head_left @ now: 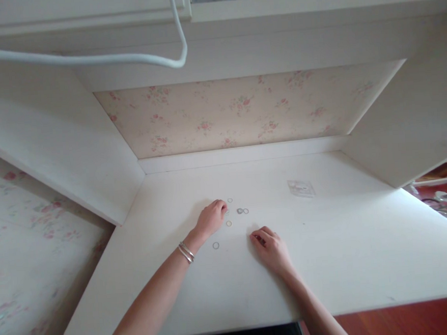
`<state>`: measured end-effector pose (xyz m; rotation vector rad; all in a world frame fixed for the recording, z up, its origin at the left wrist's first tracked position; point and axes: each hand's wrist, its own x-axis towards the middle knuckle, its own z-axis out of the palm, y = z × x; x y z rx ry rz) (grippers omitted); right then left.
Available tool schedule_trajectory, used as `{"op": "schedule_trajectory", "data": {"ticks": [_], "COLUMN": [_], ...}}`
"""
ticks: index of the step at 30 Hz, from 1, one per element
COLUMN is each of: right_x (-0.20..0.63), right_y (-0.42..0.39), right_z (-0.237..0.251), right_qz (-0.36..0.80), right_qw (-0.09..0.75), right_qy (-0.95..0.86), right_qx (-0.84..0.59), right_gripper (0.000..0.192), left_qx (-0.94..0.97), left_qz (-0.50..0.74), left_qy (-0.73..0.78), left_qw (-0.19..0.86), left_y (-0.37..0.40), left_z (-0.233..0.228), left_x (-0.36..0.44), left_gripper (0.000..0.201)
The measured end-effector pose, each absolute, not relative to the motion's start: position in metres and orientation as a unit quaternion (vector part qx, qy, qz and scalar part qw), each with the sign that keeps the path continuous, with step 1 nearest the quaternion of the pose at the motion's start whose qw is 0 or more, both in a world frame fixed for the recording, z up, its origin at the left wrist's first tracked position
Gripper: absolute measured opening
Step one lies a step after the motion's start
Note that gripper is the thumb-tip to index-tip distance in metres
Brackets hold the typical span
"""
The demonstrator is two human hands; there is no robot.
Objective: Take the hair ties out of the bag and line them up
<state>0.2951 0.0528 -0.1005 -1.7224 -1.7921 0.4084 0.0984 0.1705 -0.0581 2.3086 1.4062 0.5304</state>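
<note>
Head view: left hand (pixel 211 217) and right hand (pixel 272 249) curl, contents unclear, near thin rings (pixel 239 211) on smooth white tabletop (pixel 344 253).

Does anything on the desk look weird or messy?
I see nothing spilled. The small rings lie loosely scattered near the left hand. One slightly odd thing: a faint grey mark near the front edge of the white desk, towards the right. It could be a smudge or scratch; I can't tell.

white tube (pixel 97 59) across top L, sharp bend near its R end; white cabinet (pixel 74 7) behind; floral wallpaper (pixel 204 112) at back + far L; white desktop (pixel 367 249); reddish floor (pixel 418 320) btm R; blurry clutter (pixel 446 205) R edge
</note>
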Motion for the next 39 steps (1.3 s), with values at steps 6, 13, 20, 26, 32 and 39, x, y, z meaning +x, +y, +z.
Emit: {"op": "schedule_trajectory", "data": {"ticks": [6, 13, 20, 26, 32, 39], "right_x": [0.295, 0.295, 0.295, 0.293, 0.291, 0.289], "right_y": [0.052, 0.052, 0.052, 0.052, 0.054, 0.052], "right_z": [-0.098, -0.099, -0.1, -0.099, -0.098, -0.094], "right_qz": [0.144, 0.133, 0.128, 0.133, 0.123, 0.116], "right_qw": [0.295, 0.297, 0.284, 0.265, 0.257, 0.258], "right_qy": [-0.682, -0.685, -0.69, -0.696, -0.7, -0.699], "right_qx": [-0.653, -0.652, -0.653, -0.654, -0.655, -0.656], "right_gripper": [0.027, 0.027, 0.028, 0.031, 0.03, 0.029], "left_qx": [0.816, 0.818, 0.795, 0.777, 0.786, 0.796], "left_qz": [0.231, 0.254, 0.273, 0.246, 0.23, 0.227], "left_qy": [0.48, 0.468, 0.482, 0.498, 0.495, 0.488], "left_qw": [0.226, 0.217, 0.249, 0.295, 0.292, 0.278], "left_y": [0.177, 0.175, 0.153, 0.113, 0.09, 0.087], "left_z": [-0.065, -0.062, -0.062, -0.066, -0.068, -0.072], "left_x": [0.103, 0.101, 0.08, 0.051, 0.042, 0.043], "left_gripper": [0.012, 0.017, 0.02, 0.022, 0.021, 0.02]}}
